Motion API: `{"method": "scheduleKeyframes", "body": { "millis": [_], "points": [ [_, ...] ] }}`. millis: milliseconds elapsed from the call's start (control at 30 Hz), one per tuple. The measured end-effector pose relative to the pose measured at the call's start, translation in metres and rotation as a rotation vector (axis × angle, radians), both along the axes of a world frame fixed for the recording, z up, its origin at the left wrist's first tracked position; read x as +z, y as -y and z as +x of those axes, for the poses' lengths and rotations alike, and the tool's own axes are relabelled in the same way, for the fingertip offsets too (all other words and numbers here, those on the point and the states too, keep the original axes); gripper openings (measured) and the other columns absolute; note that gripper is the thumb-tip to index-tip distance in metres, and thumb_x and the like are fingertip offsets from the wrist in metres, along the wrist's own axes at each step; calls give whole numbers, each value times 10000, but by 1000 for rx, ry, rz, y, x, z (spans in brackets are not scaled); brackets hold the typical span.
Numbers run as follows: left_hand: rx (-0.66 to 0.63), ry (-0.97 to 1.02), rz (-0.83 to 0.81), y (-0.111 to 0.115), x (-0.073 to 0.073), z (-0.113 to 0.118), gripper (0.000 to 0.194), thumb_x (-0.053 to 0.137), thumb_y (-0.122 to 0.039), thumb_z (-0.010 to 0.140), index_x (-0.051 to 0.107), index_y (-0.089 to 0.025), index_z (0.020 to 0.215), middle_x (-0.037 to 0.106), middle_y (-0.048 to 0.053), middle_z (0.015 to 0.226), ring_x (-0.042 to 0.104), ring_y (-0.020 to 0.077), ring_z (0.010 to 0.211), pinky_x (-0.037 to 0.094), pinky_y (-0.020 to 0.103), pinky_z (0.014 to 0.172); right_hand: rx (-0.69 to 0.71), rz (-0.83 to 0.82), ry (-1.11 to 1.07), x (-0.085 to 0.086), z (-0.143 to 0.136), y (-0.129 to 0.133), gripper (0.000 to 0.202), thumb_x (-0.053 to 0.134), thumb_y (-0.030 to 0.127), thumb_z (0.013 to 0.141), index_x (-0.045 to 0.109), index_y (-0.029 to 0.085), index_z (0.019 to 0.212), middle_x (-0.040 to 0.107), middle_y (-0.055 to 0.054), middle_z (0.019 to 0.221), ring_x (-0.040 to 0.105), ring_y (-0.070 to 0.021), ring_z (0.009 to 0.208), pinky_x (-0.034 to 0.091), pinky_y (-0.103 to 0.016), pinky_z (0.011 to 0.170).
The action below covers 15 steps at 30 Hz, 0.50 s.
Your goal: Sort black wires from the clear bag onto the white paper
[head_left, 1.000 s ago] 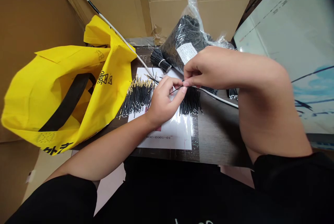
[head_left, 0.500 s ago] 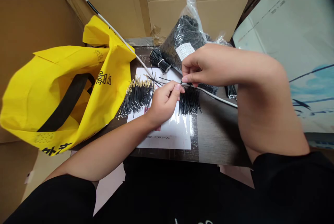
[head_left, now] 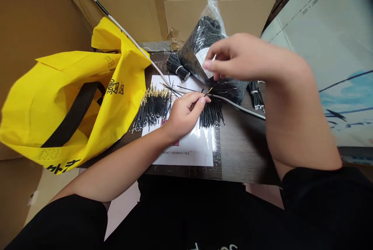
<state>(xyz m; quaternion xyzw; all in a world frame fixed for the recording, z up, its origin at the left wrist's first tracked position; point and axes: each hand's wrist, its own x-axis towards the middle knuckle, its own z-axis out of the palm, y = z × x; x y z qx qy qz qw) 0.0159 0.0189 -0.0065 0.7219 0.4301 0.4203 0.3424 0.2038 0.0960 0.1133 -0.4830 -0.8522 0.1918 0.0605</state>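
Observation:
My left hand [head_left: 186,112] pinches a short black wire [head_left: 208,92] whose gold tip points up and right. My right hand [head_left: 229,57] is raised above and to the right, in front of the plastic bag of black wires [head_left: 201,36]; its fingers are curled, and whether they hold anything cannot be made out. A spread pile of black wires with gold ends [head_left: 154,106] lies left of my left hand. Another pile of black wires [head_left: 211,113] is just right of it. Under both lies a white printed sheet [head_left: 192,156].
A white cable [head_left: 128,34] crosses from upper left behind my hands to the right. An open yellow bag [head_left: 72,63] stands left. Tied black wire bundles [head_left: 178,67] lie by the plastic bag and at right. Cardboard [head_left: 140,9] stands behind, a pale printed box [head_left: 329,48] at right.
My right hand has lifted up and away from my left hand. The black wire's gold tip now shows between my left fingers, which have stayed in nearly the same place.

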Motion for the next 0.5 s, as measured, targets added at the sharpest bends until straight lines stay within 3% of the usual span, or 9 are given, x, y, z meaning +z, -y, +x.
{"method": "scheduleKeyframes", "body": {
  "millis": [133, 300, 500],
  "points": [
    [2, -16, 49, -1, 1, 1, 228, 558, -237, 961, 781, -200, 934, 699, 40, 844, 620, 147, 811, 486, 291, 731, -385, 323, 225, -28, 22, -31, 336, 504, 368, 968, 743, 175, 1101, 733, -129, 1013, 586, -222, 908, 422, -362, 818],
    [-12, -45, 12, 0, 1, 2, 234, 572, -250, 958, 795, -188, 994, 722, 41, 822, 615, 137, 749, 482, 281, 674, -384, 188, 313, -67, 37, -60, 305, 558, 255, 929, 754, 108, 1110, 718, -194, 1049, 571, -211, 895, 413, -361, 833],
    [6, -1, -58, 2, -1, 3, 255, 592, -319, 964, 772, -185, 1085, 716, 10, 736, 565, 102, 601, 464, 267, 600, -418, 243, 331, -80, 39, -67, 293, 573, 235, 904, 750, 103, 1098, 725, -197, 1036, 561, -209, 853, 390, -364, 802]
  ]
}}
